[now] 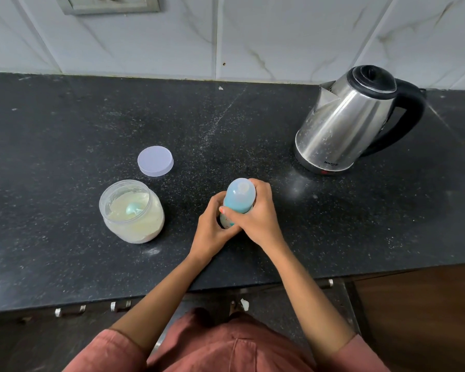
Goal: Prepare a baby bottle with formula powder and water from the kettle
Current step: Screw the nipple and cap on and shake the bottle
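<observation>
From the head camera, looking down at a dark speckled counter [65, 124], I see both of my hands wrapped around a baby bottle [239, 196] that stands upright near the front middle of the counter. My left hand [212, 226] grips the lower body of the bottle, and my right hand [255, 213] closes over its teal collar just under the clear domed cap. The cap and collar are on, so I judge I am either opening or closing the bottle; I cannot tell which. I cannot see whether the bottle holds powder or water, since my hands hide most of it. To the left, well apart from the bottle, the formula jar [132, 210] stands open, with pale powder and a teal scoop [132, 209] inside. Its round lid [155, 160] lies flat just behind it. The steel kettle [352, 122] stands at the back right, lid shut, untouched. Pouring water seems not yet done.
</observation>
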`<state>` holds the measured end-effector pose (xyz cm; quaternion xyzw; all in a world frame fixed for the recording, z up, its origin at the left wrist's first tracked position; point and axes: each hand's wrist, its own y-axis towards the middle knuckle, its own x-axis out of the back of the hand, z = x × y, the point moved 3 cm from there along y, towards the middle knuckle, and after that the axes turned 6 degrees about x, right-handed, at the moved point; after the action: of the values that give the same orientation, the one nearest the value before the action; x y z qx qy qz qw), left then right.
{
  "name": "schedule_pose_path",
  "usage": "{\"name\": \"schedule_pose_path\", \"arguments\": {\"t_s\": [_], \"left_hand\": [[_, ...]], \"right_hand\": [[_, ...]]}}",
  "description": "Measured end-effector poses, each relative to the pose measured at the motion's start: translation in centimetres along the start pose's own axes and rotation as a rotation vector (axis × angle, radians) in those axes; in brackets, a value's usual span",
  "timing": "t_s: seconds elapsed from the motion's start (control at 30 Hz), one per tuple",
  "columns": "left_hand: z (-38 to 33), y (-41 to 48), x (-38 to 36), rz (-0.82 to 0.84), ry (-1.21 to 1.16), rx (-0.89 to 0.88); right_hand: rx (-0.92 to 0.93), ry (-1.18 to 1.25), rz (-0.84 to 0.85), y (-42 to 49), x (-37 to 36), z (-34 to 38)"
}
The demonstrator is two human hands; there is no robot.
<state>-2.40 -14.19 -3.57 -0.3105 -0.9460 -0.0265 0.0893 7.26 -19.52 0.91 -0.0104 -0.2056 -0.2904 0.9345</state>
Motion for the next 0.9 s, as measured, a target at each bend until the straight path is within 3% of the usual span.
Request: {"name": "schedule_pose_path", "arguments": {"t_s": [0.23, 0.57, 0.63, 0.8, 0.9], "left_hand": [[0.3, 0.0, 0.0, 0.008, -0.007, 0.002], [0.2, 0.1, 0.0, -0.001, 0.027, 0.008], [0.3, 0.1, 0.1, -0.001, 0.027, 0.008], [0.3, 0.1, 0.0, 0.008, 0.015, 0.010], [0.3, 0.1, 0.0, 0.008, 0.012, 0.019]], "right_hand": [[0.018, 0.213, 0.358, 0.1, 2.0, 0.0], [0.021, 0.039, -0.005, 0.0, 0.7, -0.3], [0.053, 0.002, 0.022, 0.1, 0.5, -0.2], [0.041, 0.115, 0.314, 0.5, 1.7, -0.1], [0.035, 0.102, 0.317, 0.8, 2.2, -0.2]]}}
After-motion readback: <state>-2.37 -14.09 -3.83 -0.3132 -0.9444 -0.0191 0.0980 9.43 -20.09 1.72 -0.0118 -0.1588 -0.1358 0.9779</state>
